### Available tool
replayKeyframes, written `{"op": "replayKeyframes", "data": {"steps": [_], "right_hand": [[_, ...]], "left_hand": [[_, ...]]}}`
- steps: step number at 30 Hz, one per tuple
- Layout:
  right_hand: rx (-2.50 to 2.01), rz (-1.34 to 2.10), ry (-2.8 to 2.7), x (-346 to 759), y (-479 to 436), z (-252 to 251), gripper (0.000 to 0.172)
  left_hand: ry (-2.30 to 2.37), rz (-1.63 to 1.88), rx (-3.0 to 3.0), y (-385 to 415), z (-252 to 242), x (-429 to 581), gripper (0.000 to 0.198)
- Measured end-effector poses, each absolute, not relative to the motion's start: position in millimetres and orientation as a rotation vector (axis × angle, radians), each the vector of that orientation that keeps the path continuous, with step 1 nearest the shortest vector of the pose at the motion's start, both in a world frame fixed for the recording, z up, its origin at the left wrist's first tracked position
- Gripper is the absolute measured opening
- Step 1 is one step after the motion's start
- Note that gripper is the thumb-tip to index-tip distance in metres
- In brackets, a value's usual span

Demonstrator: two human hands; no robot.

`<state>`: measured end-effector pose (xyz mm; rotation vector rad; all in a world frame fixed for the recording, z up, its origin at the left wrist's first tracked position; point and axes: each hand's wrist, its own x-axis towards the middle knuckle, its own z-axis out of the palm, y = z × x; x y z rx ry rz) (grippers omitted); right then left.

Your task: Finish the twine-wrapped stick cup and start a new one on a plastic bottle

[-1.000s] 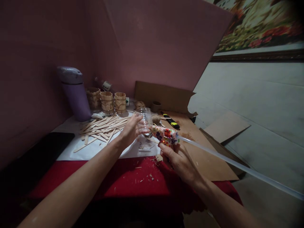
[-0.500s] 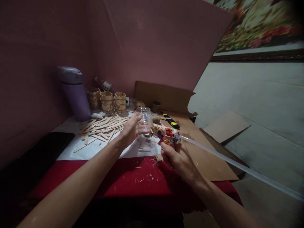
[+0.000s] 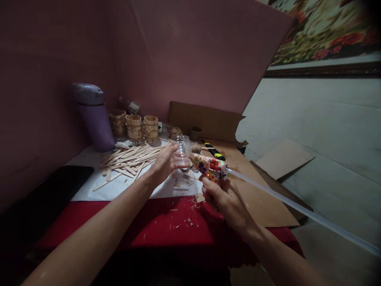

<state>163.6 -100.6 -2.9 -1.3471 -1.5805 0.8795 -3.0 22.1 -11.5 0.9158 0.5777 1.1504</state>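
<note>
My left hand (image 3: 165, 161) is closed round a clear plastic bottle piece (image 3: 183, 149) with ridged sides, held above the white sheet. In my right hand (image 3: 224, 196) is a flower-patterned hot glue gun (image 3: 208, 166), its small orange light lit. Out of the gun's back runs a long translucent glue stick (image 3: 282, 195) toward the lower right. The gun's front end is close to the plastic piece; I cannot tell whether they touch. Left of my left hand, many flat wooden craft sticks (image 3: 131, 161) lie in a loose heap.
Behind the sticks stand wood-covered cups (image 3: 151, 129) and a purple bottle (image 3: 97, 123). A black and yellow utility knife (image 3: 213, 150) lies on a cardboard sheet (image 3: 262, 198). Twine (image 3: 175, 132) and a brown tape roll (image 3: 195, 134) are at the back. Scraps dot the red cloth (image 3: 166, 226).
The glue gun and my right hand have shifted very slightly to the right. The plastic piece stays nearly in place in my left hand.
</note>
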Motion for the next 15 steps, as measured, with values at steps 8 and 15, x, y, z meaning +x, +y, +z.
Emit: {"op": "replayKeyframes", "data": {"steps": [8, 15], "right_hand": [[-1.341, 0.871, -1.592, 163.4, -99.9, -3.6, 0.041], [-1.338, 0.848, -1.599, 160.8, -100.1, 0.6, 0.041]], "left_hand": [[0.576, 1.157, 0.925, 22.8, -13.0, -3.0, 0.025], [0.562, 1.164, 0.931, 22.1, -12.3, -3.2, 0.026]]}}
